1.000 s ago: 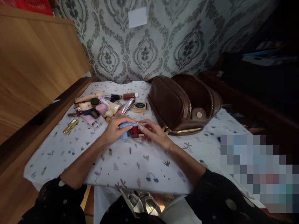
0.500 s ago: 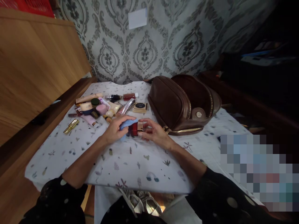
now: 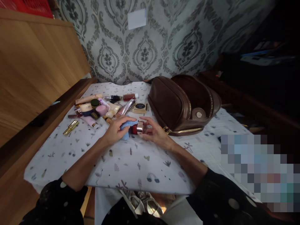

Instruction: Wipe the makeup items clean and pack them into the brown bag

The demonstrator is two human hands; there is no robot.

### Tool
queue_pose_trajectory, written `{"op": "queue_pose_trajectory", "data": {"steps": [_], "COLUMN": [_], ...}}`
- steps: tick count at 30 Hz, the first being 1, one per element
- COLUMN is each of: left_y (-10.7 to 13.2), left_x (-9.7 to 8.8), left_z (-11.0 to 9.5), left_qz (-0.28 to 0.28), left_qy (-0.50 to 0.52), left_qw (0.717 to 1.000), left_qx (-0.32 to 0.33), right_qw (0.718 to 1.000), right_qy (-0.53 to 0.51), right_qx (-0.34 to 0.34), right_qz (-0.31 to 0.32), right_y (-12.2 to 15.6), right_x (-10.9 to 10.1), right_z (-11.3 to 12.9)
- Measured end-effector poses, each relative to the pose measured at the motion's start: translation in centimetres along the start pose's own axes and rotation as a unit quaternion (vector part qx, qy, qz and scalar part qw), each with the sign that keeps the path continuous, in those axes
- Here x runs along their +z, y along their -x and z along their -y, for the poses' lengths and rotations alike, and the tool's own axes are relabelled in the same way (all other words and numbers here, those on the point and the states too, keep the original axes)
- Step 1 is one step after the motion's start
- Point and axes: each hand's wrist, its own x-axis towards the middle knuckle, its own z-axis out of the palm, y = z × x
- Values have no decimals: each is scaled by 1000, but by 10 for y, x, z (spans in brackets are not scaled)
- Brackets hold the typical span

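My left hand is closed around a light blue cloth, pressing it against a small red cosmetic container with a shiny metallic cap. The container lies on its side, its cap pointing right. My right hand curls about the cap, thumb below and fingers above. Part of the red body is hidden under the cloth. Just beyond my hands lie a silver-capped pink tube and a gold compact. A brown leather toiletry bag stands unzipped beyond my right hand.
Several cosmetics lie at the left, among them a cream jar, a pink jar and a gold tube. A patterned white cloth covers the table. A wooden cabinet rises on the left, and a papered wall stands behind.
The red container has turned slightly between my hands, showing more of its metallic cap. The blue cloth's lower edge has drawn up a little. My right fingers have shifted around the cap.
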Motion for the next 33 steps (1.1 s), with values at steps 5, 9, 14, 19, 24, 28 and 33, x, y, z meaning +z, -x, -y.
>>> {"op": "queue_pose_trajectory", "data": {"steps": [5,9,14,19,24,28,33], "left_y": [0,0,0,-1,0,0,1], "left_x": [0,2,4,4,3,3,3], "left_z": [1,1,0,0,-1,-4,-5], "left_qz": [-18,-21,-3,0,-5,-5,5], "left_qy": [-8,-6,5,10,9,17,16], "left_qw": [999,999,999,999,1000,999,999], "left_qx": [34,46,51,41,28,33,49], "right_qw": [999,998,996,998,1000,998,994], "right_qy": [25,52,68,43,7,33,64], "right_qx": [-7,13,17,12,-15,6,21], "right_qz": [-18,-38,-48,-44,-25,-50,-88], "right_y": [-1,-3,-4,-3,-1,-2,-4], "right_x": [0,-1,-1,-2,-1,-1,-4], "right_z": [1,-2,-2,0,4,3,1]}}
